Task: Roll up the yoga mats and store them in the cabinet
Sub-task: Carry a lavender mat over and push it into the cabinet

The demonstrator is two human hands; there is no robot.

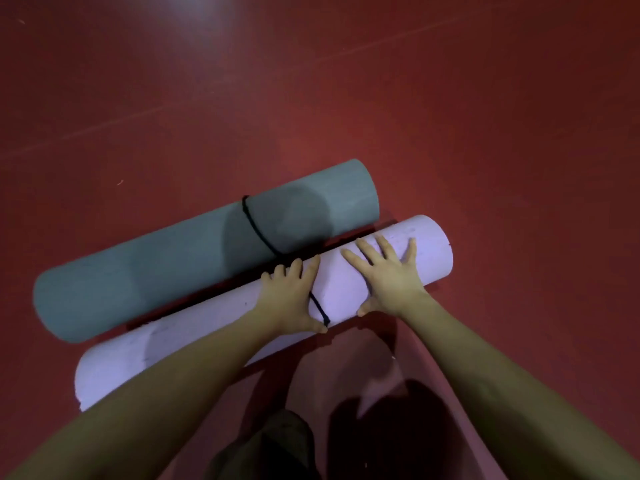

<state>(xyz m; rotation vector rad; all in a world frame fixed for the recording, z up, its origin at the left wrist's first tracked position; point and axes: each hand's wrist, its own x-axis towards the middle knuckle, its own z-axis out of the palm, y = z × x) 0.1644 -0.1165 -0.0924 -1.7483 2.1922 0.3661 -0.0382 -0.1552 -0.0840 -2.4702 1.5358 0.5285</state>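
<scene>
Both mats are down on the dark red floor, side by side and just touching along their length. The rolled grey-green foam yoga mat lies on the far side, bound round its middle by a thin black cord. Nearer the person lies the rolled pale lilac foam yoga mat. The right hand is spread flat on top, fingers straight, pressing the roll down. The left hand rests across the roll with fingers curled over the far edge, its thumb pinning a second black cord against the foam. That foam looks light, soft and springy, likely to unroll if let go. Best held round the middle, at the cord. No cabinet in sight.
</scene>
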